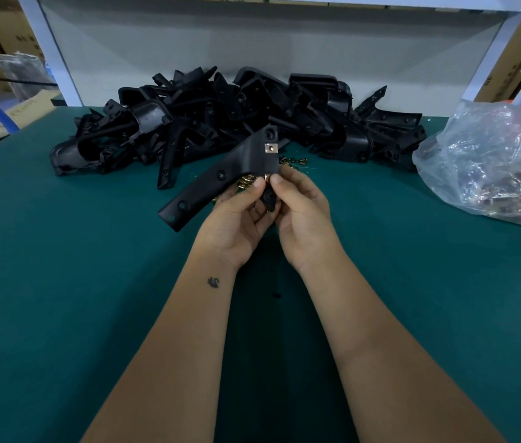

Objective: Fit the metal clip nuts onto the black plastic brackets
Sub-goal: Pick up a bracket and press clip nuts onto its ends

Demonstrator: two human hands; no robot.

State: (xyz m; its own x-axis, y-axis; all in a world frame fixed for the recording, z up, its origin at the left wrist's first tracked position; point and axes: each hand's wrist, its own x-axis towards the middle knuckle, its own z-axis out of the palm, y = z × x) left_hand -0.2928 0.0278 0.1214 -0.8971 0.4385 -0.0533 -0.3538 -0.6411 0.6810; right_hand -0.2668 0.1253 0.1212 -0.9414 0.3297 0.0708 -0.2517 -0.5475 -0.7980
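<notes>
A long black plastic bracket (221, 177) is held above the green table, angled from lower left to upper right. One metal clip nut (270, 148) sits fitted on its upper arm. My left hand (240, 215) grips the bracket near its lower tab. My right hand (300, 206) pinches a second metal clip nut (267, 177) against the bracket's edge between thumb and forefinger. Loose brass-coloured clip nuts (289, 161) lie on the table just behind the bracket, partly hidden by it.
A big heap of black brackets (237, 119) fills the back of the green table (93, 282). A clear plastic bag of clip nuts (492, 164) lies at the right. Cardboard boxes stand beyond the table's left edge, and white frame posts rise at the back.
</notes>
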